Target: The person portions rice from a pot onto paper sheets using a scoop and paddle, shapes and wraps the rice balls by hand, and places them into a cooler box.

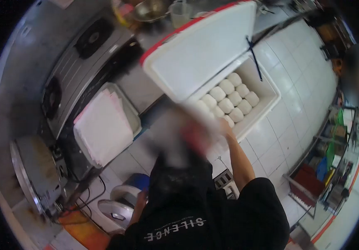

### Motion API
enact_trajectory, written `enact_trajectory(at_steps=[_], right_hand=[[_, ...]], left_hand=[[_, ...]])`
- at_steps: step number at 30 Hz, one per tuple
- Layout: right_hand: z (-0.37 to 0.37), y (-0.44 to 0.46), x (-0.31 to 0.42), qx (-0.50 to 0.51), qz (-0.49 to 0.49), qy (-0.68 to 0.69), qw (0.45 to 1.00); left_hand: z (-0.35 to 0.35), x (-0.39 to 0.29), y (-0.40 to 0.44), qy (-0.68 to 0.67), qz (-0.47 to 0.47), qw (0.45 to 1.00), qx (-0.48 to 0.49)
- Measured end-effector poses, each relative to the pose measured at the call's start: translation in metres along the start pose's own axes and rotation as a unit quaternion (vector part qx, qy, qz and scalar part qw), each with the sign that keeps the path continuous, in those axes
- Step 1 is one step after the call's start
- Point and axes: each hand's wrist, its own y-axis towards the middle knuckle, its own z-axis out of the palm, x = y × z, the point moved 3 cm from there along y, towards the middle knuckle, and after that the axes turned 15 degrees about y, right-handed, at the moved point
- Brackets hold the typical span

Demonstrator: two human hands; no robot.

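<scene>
My right hand [224, 126] is at the near edge of a white cooler box [271, 98], beside several round white dough balls [234, 98] lying in rows inside it. Blur covers its fingers, so its grip cannot be made out. The box's white lid [200, 50] with a red rim stands raised. Low on the left, my left hand [142, 201] is partly visible beside a round metal lid [116, 211] and a blue container [137, 181]; its fingers are unclear. A blurred grey and red shape [194, 135] covers the middle of the view.
A grey tub [135, 121] holds pink and white sheets [106, 125] at the left. Behind it is a stove [77, 62]. A large round metal appliance [37, 171] stands at the far left, with cables below. Shelves with goods [321, 166] line the right, above white floor tiles [287, 112].
</scene>
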Motion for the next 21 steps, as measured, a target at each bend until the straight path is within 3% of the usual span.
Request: enact_trajectory(at_steps=[2, 5, 6, 7, 8, 9, 10, 11, 12, 13, 15, 17, 18, 21], right_hand=[[0.002, 0.008, 0.005, 0.073, -0.015, -0.107, 0.991], [-0.006, 0.001, 0.034, -0.042, -0.031, -0.176, 0.983], [-0.004, 0.008, 0.043, 0.126, -0.093, -0.38, 0.912], [-0.008, 0.0, 0.07, 0.012, -0.007, -0.224, 0.974], [-0.002, -0.012, 0.139, 0.093, -0.05, -0.27, 0.957], [0.011, -0.024, 0.18, 0.072, 0.052, -0.032, 0.996], [0.026, -0.036, 0.247, 0.124, 0.007, -0.06, 0.99], [0.049, -0.047, 0.305, 0.174, -0.022, -0.006, 0.984], [0.075, -0.048, 0.341, 0.207, -0.09, -0.029, 0.974], [0.098, -0.062, 0.4, 0.261, -0.097, 0.022, 0.96], [0.163, -0.046, 0.439, 0.327, -0.168, -0.001, 0.93], [0.195, -0.079, 0.53, 0.144, -0.29, 0.181, 0.929], [0.209, -0.073, 0.576, 0.256, -0.257, 0.147, 0.92], [0.271, -0.119, 0.714, 0.389, -0.239, 0.241, 0.856]], left_hand=[[0.019, -0.001, -0.02, -0.056, 0.013, 0.997, 0.05], [0.021, -0.012, -0.044, -0.154, 0.028, 0.986, 0.049], [0.015, -0.014, -0.051, -0.2, 0.033, 0.978, 0.04], [0.003, -0.015, -0.056, -0.251, 0.044, 0.966, 0.033], [-0.01, -0.014, -0.06, -0.31, 0.058, 0.949, 0.029], [-0.027, -0.009, -0.063, -0.358, 0.074, 0.93, 0.029], [-0.044, -0.001, -0.065, -0.389, 0.083, 0.917, 0.023], [-0.05, 0.038, -0.047, -0.348, 0.091, 0.929, 0.087], [-0.097, 0.016, -0.074, -0.179, 0.06, 0.982, -0.015], [-0.169, -0.02, -0.119, -0.004, 0.006, 0.994, -0.11], [-0.267, -0.025, -0.183, -0.007, 0.203, 0.92, -0.335], [-0.364, -0.043, -0.288, -0.049, 0.303, 0.85, -0.427], [-0.4, -0.032, -0.318, -0.11, 0.338, 0.801, -0.482], [-0.503, 0.03, -0.376, -0.08, 0.252, 0.775, -0.574]])
